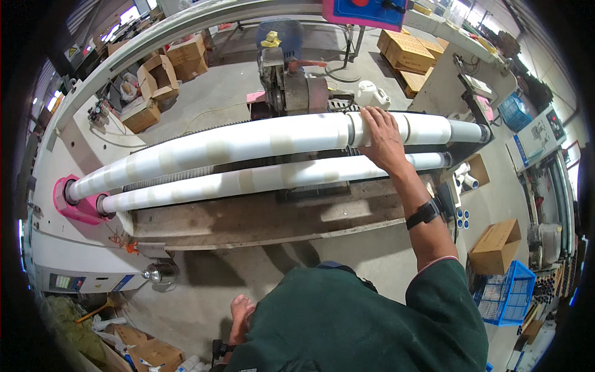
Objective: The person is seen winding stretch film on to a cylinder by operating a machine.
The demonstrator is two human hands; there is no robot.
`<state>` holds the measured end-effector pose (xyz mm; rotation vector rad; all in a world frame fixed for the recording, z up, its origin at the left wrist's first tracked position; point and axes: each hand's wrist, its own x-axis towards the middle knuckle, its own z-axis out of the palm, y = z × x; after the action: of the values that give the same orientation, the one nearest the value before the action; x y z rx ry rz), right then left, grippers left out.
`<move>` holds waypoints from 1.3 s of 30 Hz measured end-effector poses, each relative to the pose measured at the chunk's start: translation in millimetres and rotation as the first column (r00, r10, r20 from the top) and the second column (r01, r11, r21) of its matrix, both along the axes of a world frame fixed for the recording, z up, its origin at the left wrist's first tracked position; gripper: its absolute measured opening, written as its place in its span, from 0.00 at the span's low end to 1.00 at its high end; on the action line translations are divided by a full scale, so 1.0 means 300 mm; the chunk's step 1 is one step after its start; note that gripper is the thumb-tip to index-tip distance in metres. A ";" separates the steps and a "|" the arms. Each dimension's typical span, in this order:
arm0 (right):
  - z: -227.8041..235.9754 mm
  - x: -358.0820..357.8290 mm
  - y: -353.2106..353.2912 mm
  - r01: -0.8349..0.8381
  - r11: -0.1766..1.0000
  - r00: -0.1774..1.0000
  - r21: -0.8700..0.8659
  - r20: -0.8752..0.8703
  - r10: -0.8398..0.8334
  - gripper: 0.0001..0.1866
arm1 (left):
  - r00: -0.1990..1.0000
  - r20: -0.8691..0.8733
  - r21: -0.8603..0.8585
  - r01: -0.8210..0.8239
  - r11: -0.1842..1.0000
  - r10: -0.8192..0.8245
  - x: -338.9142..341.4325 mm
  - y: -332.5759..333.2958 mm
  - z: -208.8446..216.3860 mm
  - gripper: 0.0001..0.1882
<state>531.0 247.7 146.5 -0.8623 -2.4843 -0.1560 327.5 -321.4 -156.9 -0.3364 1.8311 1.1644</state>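
My right hand (382,139) lies over the top of a thick white roll (248,138), near its right part, with fingers stretched out across the surface. Just left of my fingers, a dark seam rings the roll; to the right are separate shorter white sections (429,129). Below it runs a thinner white roll (260,178), roughly parallel, and both enter a pink housing (77,199) on the left. Low beside my body is my left hand (242,312), away from the machine. Its fingers look curled but are partly hidden, so its grip is unclear.
A machine carriage (291,87) stands behind the rolls. A beige ledge (266,220) runs along the front. Right of it are small white rolls (466,177), an open carton (496,247) and a blue crate (507,294). A metal knob (160,273) juts out at left.
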 end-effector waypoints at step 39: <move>0.057 -0.117 -0.065 -0.076 0.988 0.992 -0.131 0.089 0.088 0.48 | 0.998 0.038 0.105 -0.050 0.993 0.047 0.102 -0.003 -0.021 0.26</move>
<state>495.8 228.3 163.7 -0.8189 -2.6374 -0.0094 358.0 -322.4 -163.2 -0.3402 1.7310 1.2761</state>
